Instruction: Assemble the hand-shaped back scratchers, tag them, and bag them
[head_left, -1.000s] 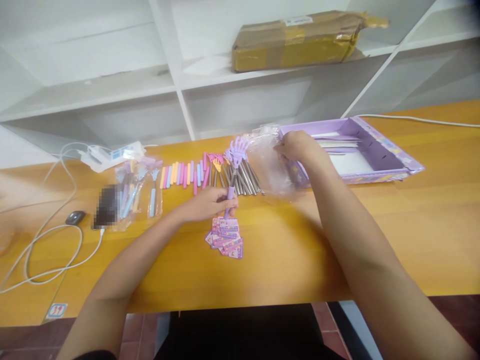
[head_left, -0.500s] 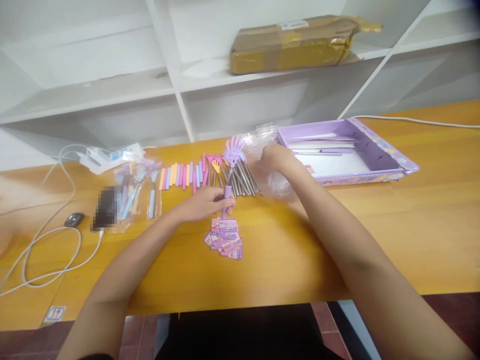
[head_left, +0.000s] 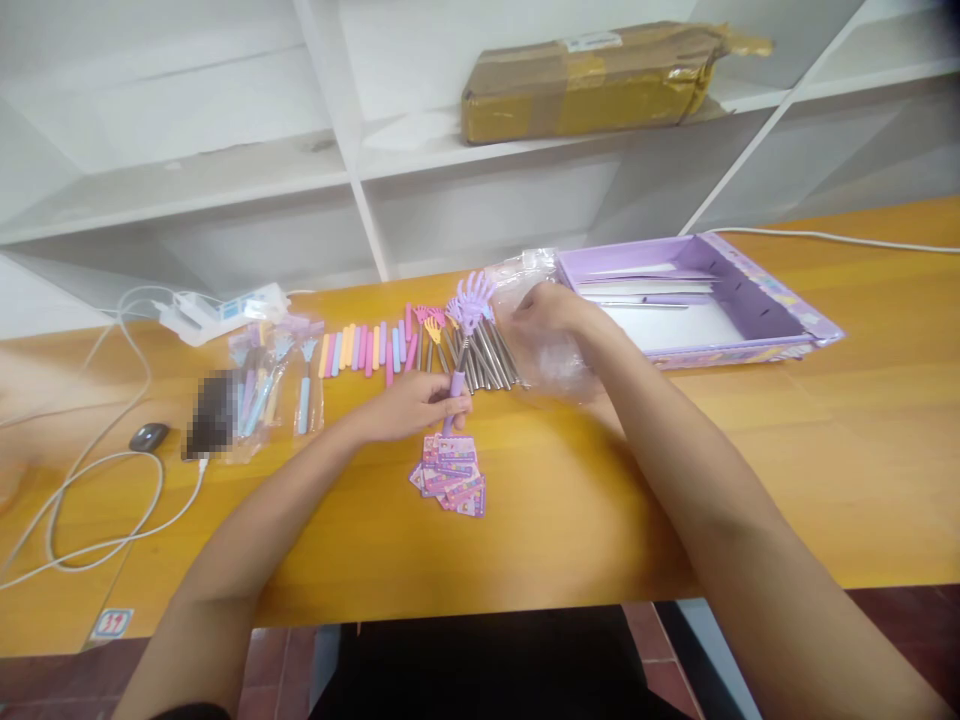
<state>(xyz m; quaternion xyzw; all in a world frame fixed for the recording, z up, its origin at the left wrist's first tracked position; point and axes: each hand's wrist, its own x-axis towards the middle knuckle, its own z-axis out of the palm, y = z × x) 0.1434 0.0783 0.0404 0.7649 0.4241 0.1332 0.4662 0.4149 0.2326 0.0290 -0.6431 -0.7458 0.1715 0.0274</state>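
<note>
My left hand point(head_left: 425, 404) is closed round the purple handle of a back scratcher point(head_left: 471, 310), its hand-shaped head pointing up and away from me. Below the handle end lies a loose stack of pink and purple cards point(head_left: 452, 477). My right hand point(head_left: 551, 308) is among the clear plastic bags point(head_left: 559, 372) beside the purple box, with its fingers bent and partly hidden by blur. Metal rods point(head_left: 491, 362) with coloured hand-shaped heads lie in a bunch between the hands. A row of coloured handle tubes point(head_left: 362, 350) lies left of them.
A purple open box point(head_left: 675, 352) holds papers and a rod at right. Bagged back scratchers point(head_left: 262, 395), a blurred-out dark object point(head_left: 211, 415), a mouse point(head_left: 148, 437), a power strip point(head_left: 225, 313) and white cables are at left. A taped carton point(head_left: 585, 90) sits on the shelf.
My right hand has shifted slightly left and down among the plastic bags. The back scratcher's head has tilted a little to the right in my left hand.
</note>
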